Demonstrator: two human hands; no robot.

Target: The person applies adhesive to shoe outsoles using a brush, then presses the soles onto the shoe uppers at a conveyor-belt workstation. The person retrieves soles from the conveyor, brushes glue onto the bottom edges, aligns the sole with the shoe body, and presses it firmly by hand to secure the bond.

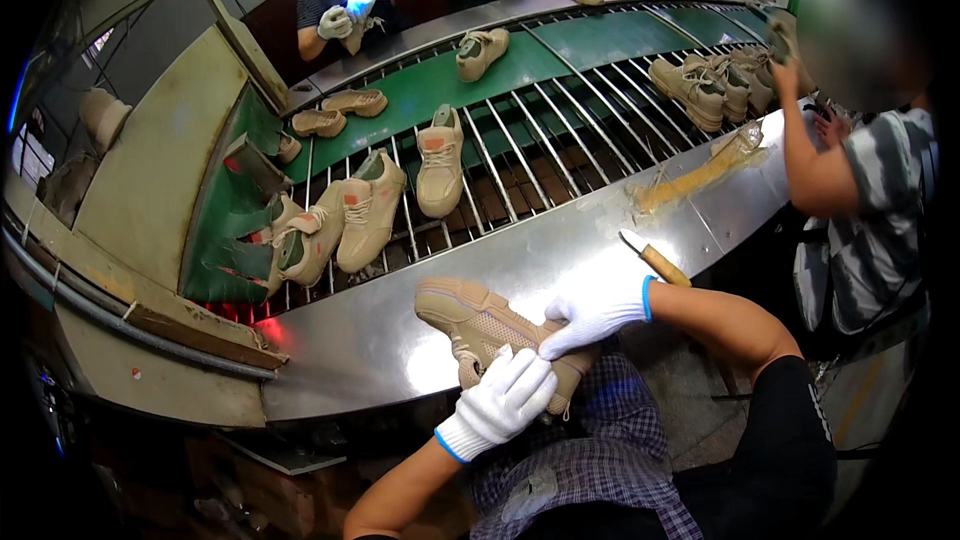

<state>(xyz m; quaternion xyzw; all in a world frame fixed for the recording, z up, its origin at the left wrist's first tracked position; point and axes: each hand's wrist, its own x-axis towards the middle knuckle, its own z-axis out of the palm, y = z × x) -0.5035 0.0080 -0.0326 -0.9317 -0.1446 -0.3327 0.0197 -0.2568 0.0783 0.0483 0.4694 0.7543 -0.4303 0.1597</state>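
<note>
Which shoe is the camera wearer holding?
The tan shoe tilted on its side at the near metal ledge: the wearer's left hand and right hand touch it and no other.

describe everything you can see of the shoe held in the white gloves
The shoe is tan, with a mesh-like side panel, laces and a thick sole of similar colour. It is tipped on its side, toe pointing up and left in the picture, sole edge turned to the far side. The left hand and right hand, both white-gloved, hold it toward the heel end. It is over the near edge of the metal counter; contact cannot be told.
</note>
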